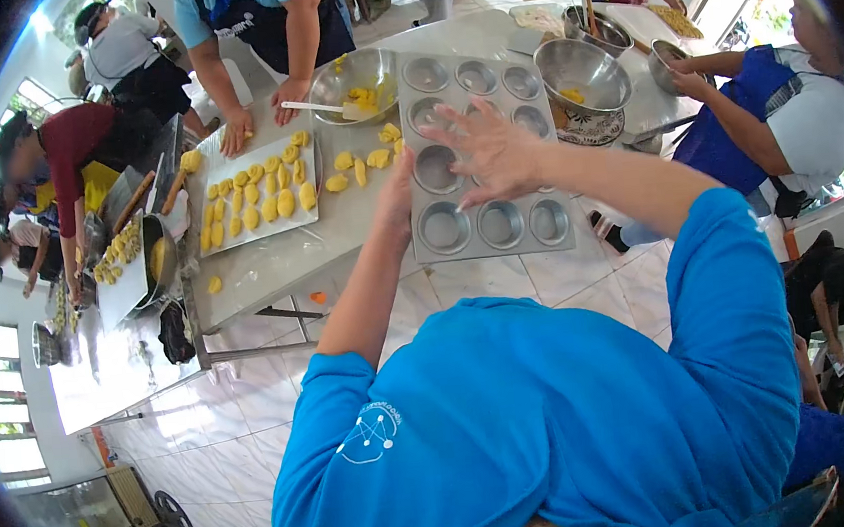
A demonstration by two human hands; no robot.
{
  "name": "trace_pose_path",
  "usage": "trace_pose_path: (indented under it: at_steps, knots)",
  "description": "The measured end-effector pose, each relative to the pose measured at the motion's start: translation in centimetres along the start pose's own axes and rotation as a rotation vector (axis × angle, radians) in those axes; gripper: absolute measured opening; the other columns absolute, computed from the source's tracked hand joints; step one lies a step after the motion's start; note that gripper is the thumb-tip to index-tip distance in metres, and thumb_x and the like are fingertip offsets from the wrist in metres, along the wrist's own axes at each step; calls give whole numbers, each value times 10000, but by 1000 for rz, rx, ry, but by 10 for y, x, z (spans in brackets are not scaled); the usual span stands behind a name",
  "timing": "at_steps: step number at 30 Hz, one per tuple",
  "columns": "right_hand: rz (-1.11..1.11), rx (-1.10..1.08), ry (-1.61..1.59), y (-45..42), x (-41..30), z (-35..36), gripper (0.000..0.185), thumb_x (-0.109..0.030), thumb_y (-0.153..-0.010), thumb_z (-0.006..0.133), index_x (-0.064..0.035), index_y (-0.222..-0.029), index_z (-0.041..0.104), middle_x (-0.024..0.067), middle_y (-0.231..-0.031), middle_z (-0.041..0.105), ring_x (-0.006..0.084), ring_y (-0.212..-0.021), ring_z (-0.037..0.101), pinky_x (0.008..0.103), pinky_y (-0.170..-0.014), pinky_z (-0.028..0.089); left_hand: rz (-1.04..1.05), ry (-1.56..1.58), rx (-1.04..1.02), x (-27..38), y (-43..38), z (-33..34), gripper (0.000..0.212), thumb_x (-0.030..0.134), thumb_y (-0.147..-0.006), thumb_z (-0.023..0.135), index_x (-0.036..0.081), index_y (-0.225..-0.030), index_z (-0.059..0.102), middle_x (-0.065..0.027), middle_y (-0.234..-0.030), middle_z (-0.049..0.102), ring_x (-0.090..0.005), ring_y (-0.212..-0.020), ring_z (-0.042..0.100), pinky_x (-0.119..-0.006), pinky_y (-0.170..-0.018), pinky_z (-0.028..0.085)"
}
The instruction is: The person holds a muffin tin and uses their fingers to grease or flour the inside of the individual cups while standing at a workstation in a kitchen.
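Note:
A metal muffin tin with several round cups lies before me, its near end sticking out past the table's edge. My left hand grips the tin's left side. Over the middle cups is my right hand, its fingers spread and nothing seen in it; whether it touches the tin I cannot tell. To the left, a white tray bears rows of yellow dough pieces, and more dough pieces lie on the table between tray and tin. A steel bowl with yellow dough and a white spatula stands behind them.
Across the table, a co-worker's hands are at the tray's far edge. Right of the tin stands a steel bowl near a patterned bowl. A co-worker at the right holds a metal bowl. Others work at a table on the left.

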State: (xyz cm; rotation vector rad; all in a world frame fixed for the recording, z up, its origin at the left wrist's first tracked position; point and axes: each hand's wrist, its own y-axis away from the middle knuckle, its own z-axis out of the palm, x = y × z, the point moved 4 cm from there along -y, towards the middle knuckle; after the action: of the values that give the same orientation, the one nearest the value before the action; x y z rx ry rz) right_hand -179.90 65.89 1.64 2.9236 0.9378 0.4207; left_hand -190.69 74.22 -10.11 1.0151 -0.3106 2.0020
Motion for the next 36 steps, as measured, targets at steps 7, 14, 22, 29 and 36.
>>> trace_pose_path:
  at_steps: [7,14,22,29,36]
  knots:
    - [236,166,-256,23,-7,21,702,-623,-774,472,-57,-1183,544,135,-1477,98,356,-1361,-4,574,-1053,14,30,102,-53,9,3,21,526,439,-938,359,74,-1316,357,-105,-1279,457,-233,-1140,486,-391,-930,433]
    - [425,372,-498,4,-40,36,817,-646,-763,471,47,-1196,489,167,-1474,70,362,-1361,4,583,-1043,23,118,31,28,9,7,24,506,420,-939,374,60,-1294,383,-105,-1281,453,-230,-1144,476,-394,-933,420]
    - [270,142,-181,15,-13,14,695,-665,-763,446,-111,-1163,575,143,-1479,75,358,-1362,-4,598,-1039,22,-2,38,58,6,16,28,546,454,-931,369,70,-1319,350,-110,-1260,469,-245,-1143,480,-401,-930,427]
    - [220,171,-237,12,-15,27,657,-665,-766,440,-138,-1117,615,118,-1481,106,350,-1363,-8,595,-1042,17,49,31,-11,0,10,15,490,362,-958,353,68,-1347,307,-95,-1308,416,-200,-1138,473,-354,-932,423]
    - [445,295,-260,4,25,31,791,-710,-758,397,-94,-1242,507,159,-1480,61,375,-1357,-17,598,-1038,13,-2,-100,68,-4,13,-3,492,350,-949,387,50,-1336,335,-90,-1276,450,-183,-1141,469,-338,-926,430]
